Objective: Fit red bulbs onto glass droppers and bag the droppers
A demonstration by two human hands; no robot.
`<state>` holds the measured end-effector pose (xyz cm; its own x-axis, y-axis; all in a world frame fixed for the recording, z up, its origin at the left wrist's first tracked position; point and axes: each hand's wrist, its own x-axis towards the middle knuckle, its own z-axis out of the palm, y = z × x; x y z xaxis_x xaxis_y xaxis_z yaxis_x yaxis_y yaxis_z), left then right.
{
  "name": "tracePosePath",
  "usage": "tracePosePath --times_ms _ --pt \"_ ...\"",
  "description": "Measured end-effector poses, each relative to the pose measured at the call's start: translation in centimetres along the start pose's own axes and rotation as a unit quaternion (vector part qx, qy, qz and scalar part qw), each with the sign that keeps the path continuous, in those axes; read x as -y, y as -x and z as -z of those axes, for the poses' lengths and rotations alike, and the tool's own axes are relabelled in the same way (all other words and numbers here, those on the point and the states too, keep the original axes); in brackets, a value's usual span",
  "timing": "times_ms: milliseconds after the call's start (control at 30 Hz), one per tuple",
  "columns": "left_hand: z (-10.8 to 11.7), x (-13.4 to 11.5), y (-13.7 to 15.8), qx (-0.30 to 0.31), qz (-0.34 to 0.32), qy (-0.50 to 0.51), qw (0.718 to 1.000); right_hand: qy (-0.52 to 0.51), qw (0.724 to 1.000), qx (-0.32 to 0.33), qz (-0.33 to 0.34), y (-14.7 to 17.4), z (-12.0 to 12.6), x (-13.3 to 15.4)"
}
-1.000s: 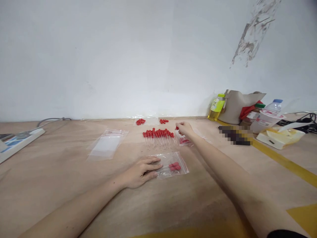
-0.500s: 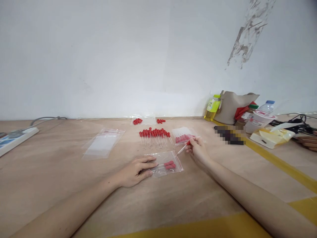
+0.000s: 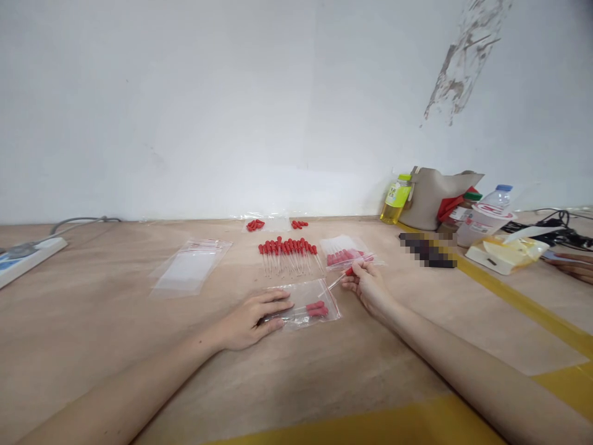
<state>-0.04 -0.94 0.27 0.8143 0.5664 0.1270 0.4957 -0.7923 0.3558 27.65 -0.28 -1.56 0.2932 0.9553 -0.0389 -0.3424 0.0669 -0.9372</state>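
My left hand point(image 3: 257, 318) lies with fingers spread on the left part of a clear zip-lock bag point(image 3: 296, 292), pressing it to the table. Inside this bag are a few droppers with red rubber bulbs point(image 3: 317, 308). Pinched by its red bulb in my right hand point(image 3: 368, 287) is a glass dropper point(image 3: 337, 282), its thin tube slanting down-left to the bag's right end. Whether the tip is inside the bag, I cannot tell. Behind the bag lies a row of loose droppers point(image 3: 290, 247), bulbs pointing away. A filled bag of droppers point(image 3: 345, 252) rests just beyond my right hand.
Flat zip-lock bags point(image 3: 188, 272) are stacked at left, near a power strip point(image 3: 32, 262). Loose red bulbs point(image 3: 255, 225) sit by the wall. At right stand a yellow-green bottle point(image 3: 395, 201), a grey bag point(image 3: 426, 198) and a plastic cup point(image 3: 484, 225). Another person's hand point(image 3: 577, 264) shows at the right edge.
My right hand has moved slightly left and down, bringing the dropper's tip over the bag's right end. The left hand stays on the bag.
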Motion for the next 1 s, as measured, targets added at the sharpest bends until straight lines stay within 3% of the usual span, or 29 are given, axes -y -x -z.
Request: tracePosePath --times_ms 133,233,300,400,567,733,867,933,1000 --pt "0.0 -0.2 0.1 -0.012 0.003 -0.005 1.0 0.133 0.986 0.101 -0.027 0.2 0.2 0.0" --pt "0.0 -0.1 0.1 -0.018 0.006 -0.01 1.0 0.281 0.94 0.188 0.048 0.5 0.3 -0.1" --pt "0.0 -0.1 0.1 -0.018 0.005 -0.014 1.0 0.33 0.915 0.21 0.101 0.5 0.2 -0.2" --pt "0.0 0.0 0.0 -0.018 0.006 -0.017 1.0 0.347 0.903 0.226 0.112 0.5 -0.1 -0.5" --pt "0.0 -0.2 0.0 -0.013 0.007 -0.019 1.0 0.285 0.919 0.262 0.071 0.9 -1.1 -0.9" --pt "0.0 -0.2 0.0 -0.021 0.006 -0.023 0.999 0.272 0.927 0.247 0.073 1.4 -1.4 -0.7" --pt "0.0 -0.1 0.0 -0.006 0.01 -0.025 1.0 0.333 0.918 0.176 0.126 -0.1 -0.9 -0.2" --pt "0.0 -0.1 -0.1 -0.002 0.006 -0.023 1.0 0.393 0.893 0.129 0.177 -1.4 -1.0 0.3" --pt "0.1 0.0 -0.1 0.002 0.001 -0.02 1.0 0.48 0.848 0.106 0.198 -2.8 -1.4 1.0"
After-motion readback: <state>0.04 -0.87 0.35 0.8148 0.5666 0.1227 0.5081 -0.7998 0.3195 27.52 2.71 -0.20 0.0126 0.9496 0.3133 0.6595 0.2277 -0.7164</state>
